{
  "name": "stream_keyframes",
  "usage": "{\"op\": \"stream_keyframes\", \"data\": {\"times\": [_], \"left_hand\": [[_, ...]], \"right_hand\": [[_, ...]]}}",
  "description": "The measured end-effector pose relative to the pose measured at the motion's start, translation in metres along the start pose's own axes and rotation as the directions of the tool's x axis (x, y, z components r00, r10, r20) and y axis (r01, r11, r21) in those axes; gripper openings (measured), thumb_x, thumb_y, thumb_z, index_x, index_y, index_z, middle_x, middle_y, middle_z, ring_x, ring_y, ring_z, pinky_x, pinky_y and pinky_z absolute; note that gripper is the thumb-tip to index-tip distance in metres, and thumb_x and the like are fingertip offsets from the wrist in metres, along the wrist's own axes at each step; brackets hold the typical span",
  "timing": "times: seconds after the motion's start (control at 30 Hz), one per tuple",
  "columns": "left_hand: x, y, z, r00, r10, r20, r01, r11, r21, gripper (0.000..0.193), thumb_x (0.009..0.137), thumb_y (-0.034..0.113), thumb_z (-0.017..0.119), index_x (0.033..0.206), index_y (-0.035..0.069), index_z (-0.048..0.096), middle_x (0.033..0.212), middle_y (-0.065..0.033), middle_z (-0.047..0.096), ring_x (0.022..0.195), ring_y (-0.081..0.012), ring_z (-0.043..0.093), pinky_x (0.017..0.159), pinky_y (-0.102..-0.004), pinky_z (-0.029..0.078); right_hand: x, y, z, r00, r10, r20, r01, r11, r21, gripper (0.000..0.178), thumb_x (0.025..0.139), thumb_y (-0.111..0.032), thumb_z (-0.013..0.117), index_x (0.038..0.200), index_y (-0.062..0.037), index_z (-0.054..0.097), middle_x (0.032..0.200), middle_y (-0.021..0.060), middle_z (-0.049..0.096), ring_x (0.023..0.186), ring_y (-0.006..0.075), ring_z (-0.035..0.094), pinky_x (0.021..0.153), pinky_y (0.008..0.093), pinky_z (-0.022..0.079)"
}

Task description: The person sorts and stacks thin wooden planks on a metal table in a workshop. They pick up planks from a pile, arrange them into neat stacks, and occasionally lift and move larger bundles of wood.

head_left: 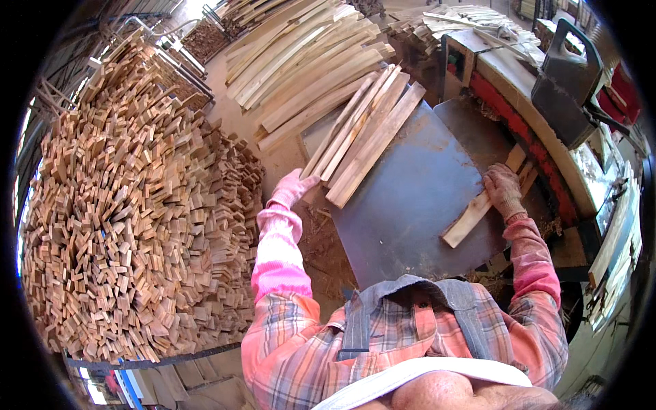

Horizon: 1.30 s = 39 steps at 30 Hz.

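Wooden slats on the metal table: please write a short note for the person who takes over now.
Left hand: gloved, resting on the near end of the bundle of long slats at the far left of the metal table; grip not visible.
Right hand: gloved, pressing on a slat that lies aslant at the table's right edge, beside the machine.
Done: a large pile of short cut blocks lies to the left.
Left: the bundle on the table, and more long slats stacked beyond it.
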<state>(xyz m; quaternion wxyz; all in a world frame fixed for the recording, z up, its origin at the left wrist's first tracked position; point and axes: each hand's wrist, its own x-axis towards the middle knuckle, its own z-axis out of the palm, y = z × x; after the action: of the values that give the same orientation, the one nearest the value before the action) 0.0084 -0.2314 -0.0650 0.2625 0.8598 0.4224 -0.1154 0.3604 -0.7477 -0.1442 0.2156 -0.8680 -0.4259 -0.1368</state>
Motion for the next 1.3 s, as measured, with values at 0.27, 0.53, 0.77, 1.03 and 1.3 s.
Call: {"op": "stream_keyframes", "data": {"times": [0.27,0.53,0.77,1.03,1.3], "left_hand": [[-0.037,0.010,0.003,0.993,0.119,0.020,-0.110,0.959,-0.261,0.048,0.087,0.033,0.080,0.125,0.005,0.072,0.112,-0.0122,0.076,0.101,-0.0229,0.070,0.093,-0.0364,0.054],[-0.086,-0.016,0.007,0.945,0.126,-0.303,-0.293,0.742,-0.603,0.021,0.098,0.005,0.070,0.116,-0.005,0.072,0.104,-0.0040,0.076,0.090,-0.0124,0.069,0.083,-0.0264,0.056],[-0.145,0.106,0.095,0.874,0.470,-0.119,-0.477,0.788,-0.390,0.033,0.094,0.023,0.074,0.117,-0.001,0.074,0.107,-0.0127,0.077,0.099,-0.0173,0.071,0.089,-0.0319,0.055],[-0.121,0.187,0.091,0.706,0.630,-0.324,-0.447,0.751,0.486,0.076,0.083,0.032,0.083,0.146,0.003,0.051,0.136,-0.0189,0.059,0.125,-0.0352,0.058,0.106,-0.0491,0.046],[-0.103,0.153,0.092,0.867,0.483,-0.124,-0.426,0.847,0.319,0.075,0.087,0.029,0.074,0.151,0.002,0.046,0.130,-0.0231,0.064,0.116,-0.0390,0.066,0.101,-0.0481,0.052]], "right_hand": [[0.013,0.008,-0.015,0.953,0.292,0.086,-0.284,0.954,-0.092,0.026,0.090,-0.026,0.065,0.103,-0.0063,0.076,0.116,0.0142,0.073,0.116,0.0376,0.064,0.102,0.0489,0.050],[0.024,-0.106,-0.035,0.997,-0.042,0.062,0.033,0.990,0.134,0.026,0.086,-0.021,0.070,0.107,-0.0055,0.074,0.118,0.0140,0.072,0.116,0.0351,0.065,0.101,0.0463,0.052],[0.043,-0.204,-0.045,0.936,-0.353,-0.009,0.350,0.923,0.158,0.043,0.083,-0.022,0.073,0.123,-0.0054,0.067,0.130,0.0161,0.066,0.123,0.0377,0.061,0.105,0.0481,0.049],[0.013,-0.134,0.006,0.968,-0.234,0.092,0.214,0.959,0.185,0.019,0.086,-0.024,0.065,0.085,-0.0060,0.071,0.095,0.0124,0.068,0.104,0.0345,0.064,0.102,0.0480,0.048],[-0.018,-0.012,-0.030,0.966,0.175,0.189,-0.175,0.984,-0.020,0.024,0.081,-0.016,0.073,0.101,-0.0026,0.073,0.117,0.0166,0.072,0.114,0.0382,0.065,0.099,0.0467,0.053]]}}
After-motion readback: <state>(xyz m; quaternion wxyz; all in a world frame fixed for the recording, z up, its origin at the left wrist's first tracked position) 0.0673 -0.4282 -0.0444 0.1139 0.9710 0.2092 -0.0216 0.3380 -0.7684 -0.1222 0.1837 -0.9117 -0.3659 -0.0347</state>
